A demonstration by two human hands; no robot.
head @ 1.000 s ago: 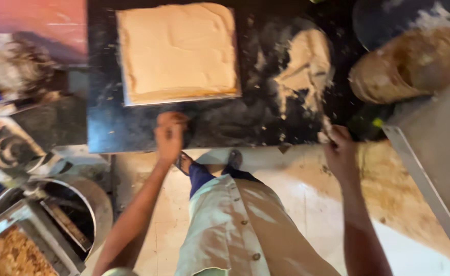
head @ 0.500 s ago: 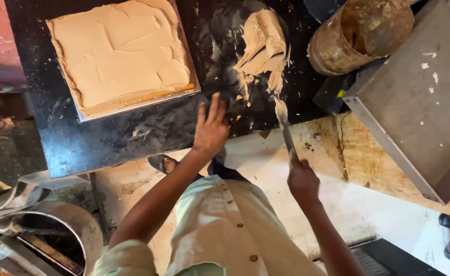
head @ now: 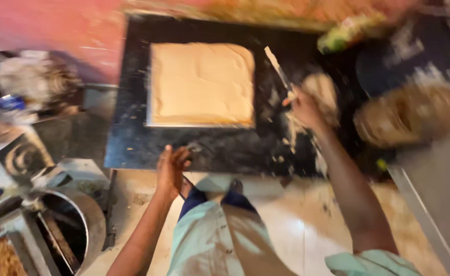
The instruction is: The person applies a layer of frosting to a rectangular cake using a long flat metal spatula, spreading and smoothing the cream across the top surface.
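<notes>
Flat tray (head: 148, 87) brims with tan paste; right hand (head: 304, 107) fingers grip a scraper (head: 278, 71), left hand (head: 171, 168) fingers loose.

The scraper (head: 278, 71) was a long, thin, pale blade smeared with tan paste; it was held in the right grip (head: 302, 105) and rose up and to the left from it, tilted over the dark desk (head: 133, 148). The lump of tan dough (head: 323, 94) lay blurred just beside that grip, on its far right side, touching the desk. The flat square slab of tan dough (head: 202, 84) lay smooth and level on a thin tray, left of the right grip and just beyond the left grip (head: 171, 171), which rested at the desk's near edge.
</notes>
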